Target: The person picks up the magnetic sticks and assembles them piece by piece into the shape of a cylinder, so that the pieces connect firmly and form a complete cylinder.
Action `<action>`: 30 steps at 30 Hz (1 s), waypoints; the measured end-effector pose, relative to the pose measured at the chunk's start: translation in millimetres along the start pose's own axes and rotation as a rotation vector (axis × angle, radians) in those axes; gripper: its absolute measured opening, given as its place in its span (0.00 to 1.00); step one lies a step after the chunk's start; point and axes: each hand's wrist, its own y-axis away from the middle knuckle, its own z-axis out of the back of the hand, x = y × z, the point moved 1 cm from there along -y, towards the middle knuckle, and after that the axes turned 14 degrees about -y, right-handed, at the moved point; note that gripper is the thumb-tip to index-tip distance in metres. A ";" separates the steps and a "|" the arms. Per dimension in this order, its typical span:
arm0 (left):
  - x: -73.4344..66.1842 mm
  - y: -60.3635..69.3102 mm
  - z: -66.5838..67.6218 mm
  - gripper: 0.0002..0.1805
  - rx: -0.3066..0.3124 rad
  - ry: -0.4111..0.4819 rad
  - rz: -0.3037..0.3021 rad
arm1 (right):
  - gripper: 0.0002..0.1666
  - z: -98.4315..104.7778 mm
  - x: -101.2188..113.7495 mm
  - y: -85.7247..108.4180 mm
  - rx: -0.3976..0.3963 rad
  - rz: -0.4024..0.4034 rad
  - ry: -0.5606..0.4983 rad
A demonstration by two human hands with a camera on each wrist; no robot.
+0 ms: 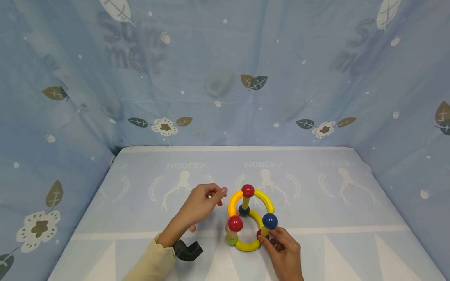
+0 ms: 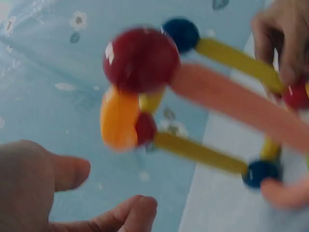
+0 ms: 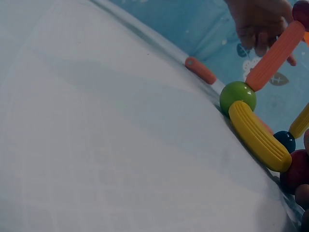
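Note:
A toy frame of colored balls, curved sticks and straight rods (image 1: 247, 246) stands on the table, a ring above and a ring below. My right hand (image 1: 286, 249) pinches the lower red ball (image 1: 260, 234) at its right corner, beneath the upper blue ball (image 1: 270, 221). Just left of the frame hovers my left hand (image 1: 202, 203), its thumb and fingers apart with nothing between them. An orange curved stick (image 2: 119, 118) and the upper red ball (image 2: 141, 60) are close to those fingers. A green ball (image 3: 237, 96) joins a yellow curved stick (image 3: 258, 137) and a pink rod (image 3: 276, 55).
One loose pink rod (image 3: 200, 70) lies on the table, mostly covered by the left forearm in the head view. The patterned tabletop (image 1: 334, 210) ends at blue printed curtains (image 1: 225, 97) behind and on both sides. A black band (image 1: 188, 250) is on the left wrist.

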 end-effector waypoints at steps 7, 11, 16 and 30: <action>62.6 20.4 8.2 0.13 -0.118 -0.560 -0.039 | 0.17 -0.5 -0.4 -0.4 0.008 0.017 0.002; 88.0 30.9 6.1 0.19 -0.138 -0.773 -0.230 | 0.17 0.4 0.2 -1.0 0.005 0.016 0.002; 97.9 40.0 6.2 0.21 -0.177 -0.872 -0.514 | 0.18 1.2 1.6 -1.1 0.003 0.008 0.002; 53.8 77.9 -11.4 0.08 -0.167 -0.888 -0.762 | 0.18 0.4 -0.3 0.0 0.019 0.002 -0.011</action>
